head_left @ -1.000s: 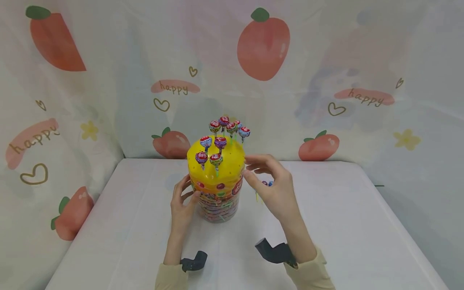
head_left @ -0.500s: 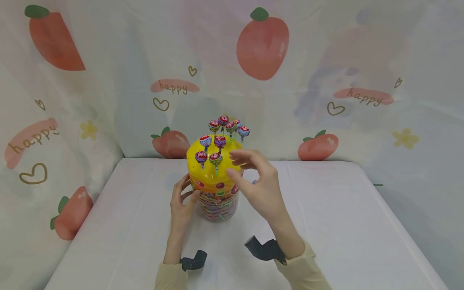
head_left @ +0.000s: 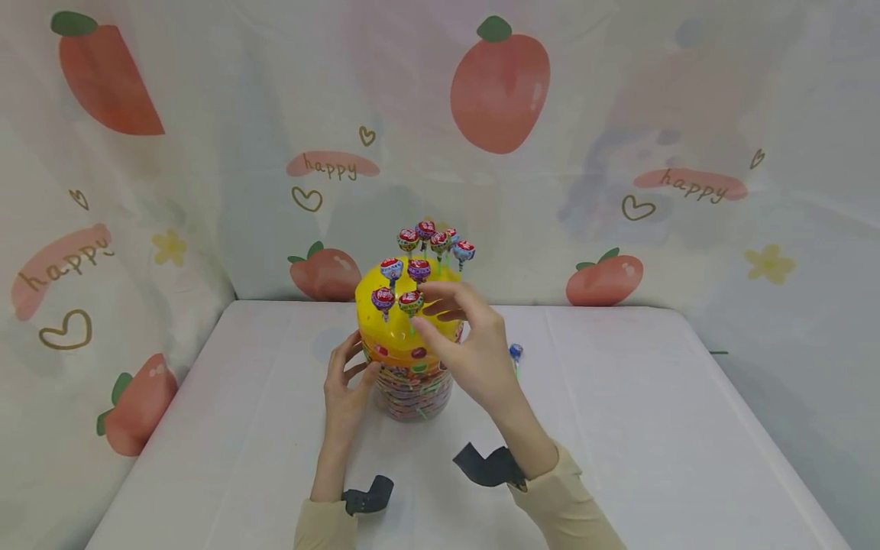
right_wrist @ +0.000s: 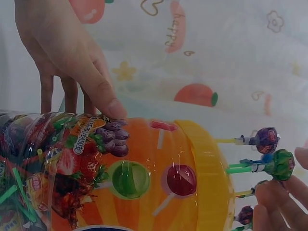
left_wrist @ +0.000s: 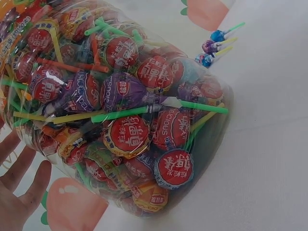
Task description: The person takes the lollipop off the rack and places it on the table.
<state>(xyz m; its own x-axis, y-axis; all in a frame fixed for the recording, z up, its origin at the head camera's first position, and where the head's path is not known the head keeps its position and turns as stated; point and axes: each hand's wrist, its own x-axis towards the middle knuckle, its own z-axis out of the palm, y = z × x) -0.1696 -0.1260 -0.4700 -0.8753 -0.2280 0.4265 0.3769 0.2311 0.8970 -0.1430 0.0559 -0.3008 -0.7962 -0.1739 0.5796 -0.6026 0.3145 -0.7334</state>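
Note:
A clear plastic jar point(head_left: 412, 386) packed with wrapped lollipops stands on the white table point(head_left: 619, 428) under a yellow lid point(head_left: 402, 332). Several lollipops stand upright in the lid's holes. My left hand point(head_left: 354, 367) rests against the jar's left side with fairly straight fingers point(right_wrist: 72, 72). My right hand point(head_left: 422, 308) hovers over the lid's front. Its thumb and forefinger sit on either side of the green-wrapped lollipop point(head_left: 411, 301), point(right_wrist: 284, 164). A narrow gap shows between the fingertips point(right_wrist: 276, 207) and the wrapper.
A few loose lollipops point(head_left: 516, 351), point(left_wrist: 214, 45) lie on the table just right of the jar. Fabric printed with peaches hangs close behind point(head_left: 502, 84) and at the left. Black wrist mounts point(head_left: 367, 495) sit near the front edge.
My right hand has moved left from beside the jar, over the lid, to the front green lollipop. That uncovered the loose lollipops. My left hand and the jar have stayed put.

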